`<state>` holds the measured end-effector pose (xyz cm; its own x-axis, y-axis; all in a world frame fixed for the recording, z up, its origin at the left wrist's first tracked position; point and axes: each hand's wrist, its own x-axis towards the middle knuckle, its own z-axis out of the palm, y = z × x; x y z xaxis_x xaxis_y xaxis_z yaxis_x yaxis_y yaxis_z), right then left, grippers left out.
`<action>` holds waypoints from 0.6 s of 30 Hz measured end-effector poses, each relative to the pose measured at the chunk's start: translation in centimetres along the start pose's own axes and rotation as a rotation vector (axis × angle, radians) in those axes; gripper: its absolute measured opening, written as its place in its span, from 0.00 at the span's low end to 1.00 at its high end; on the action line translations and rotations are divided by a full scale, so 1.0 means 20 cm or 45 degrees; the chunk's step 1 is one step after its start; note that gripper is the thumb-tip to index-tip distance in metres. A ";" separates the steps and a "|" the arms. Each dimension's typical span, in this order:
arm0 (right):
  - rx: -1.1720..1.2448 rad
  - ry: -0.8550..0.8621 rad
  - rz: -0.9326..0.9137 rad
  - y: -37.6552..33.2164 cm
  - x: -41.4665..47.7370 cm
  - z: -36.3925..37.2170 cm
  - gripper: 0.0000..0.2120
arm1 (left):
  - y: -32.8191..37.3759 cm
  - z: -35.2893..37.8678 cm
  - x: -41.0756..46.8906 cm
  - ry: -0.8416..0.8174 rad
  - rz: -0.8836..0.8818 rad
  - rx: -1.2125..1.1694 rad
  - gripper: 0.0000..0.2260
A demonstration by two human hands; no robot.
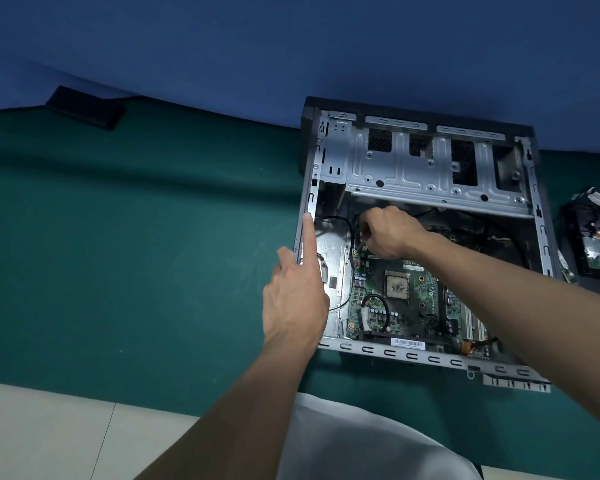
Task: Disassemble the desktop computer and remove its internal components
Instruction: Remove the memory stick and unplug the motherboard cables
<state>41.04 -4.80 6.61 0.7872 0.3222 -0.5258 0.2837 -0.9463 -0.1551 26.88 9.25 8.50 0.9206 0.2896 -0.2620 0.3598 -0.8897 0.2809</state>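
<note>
An open desktop computer case (430,358) lies on its side on a green table. Inside it sits the green motherboard (413,299) with a bare CPU (397,286) at its middle. A metal drive cage (426,168) fills the far half of the case. My left hand (295,299) rests on the case's left rim, its index finger stretched straight along the edge. My right hand (388,233) reaches into the case at the motherboard's far left corner, fingers curled and pinching something small there; what it holds is hidden. A black cable (340,221) loops beside it.
Removed parts (593,237) lie on the table to the right of the case. A flat black object (85,107) lies at the far left by the blue backdrop. The green tabletop (136,254) stretches left of the case. A pale floor shows below the table's near edge.
</note>
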 end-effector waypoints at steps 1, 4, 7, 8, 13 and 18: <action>0.047 -0.029 0.008 0.00 0.00 0.00 0.09 | 0.00 0.00 0.00 0.001 0.000 0.001 0.49; -0.061 -0.065 0.047 0.01 0.01 0.01 0.06 | 0.00 0.00 0.00 0.005 0.000 -0.005 0.49; -0.196 -0.012 0.073 0.02 0.02 0.02 0.23 | 0.00 0.00 0.00 0.000 0.000 -0.011 0.48; -0.183 0.010 0.059 0.02 0.02 0.02 0.22 | 0.00 0.00 0.00 -0.001 0.001 -0.008 0.48; -0.092 0.033 -0.020 0.01 0.03 0.01 0.07 | 0.00 0.01 0.00 -0.008 -0.003 -0.010 0.49; -0.087 -0.050 -0.035 0.01 0.03 0.01 0.05 | 0.00 0.00 0.00 -0.006 -0.002 -0.006 0.48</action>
<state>41.52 -4.85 6.00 0.7568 0.3455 -0.5549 0.3428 -0.9326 -0.1132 26.83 9.26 8.40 0.9193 0.2889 -0.2671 0.3618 -0.8877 0.2849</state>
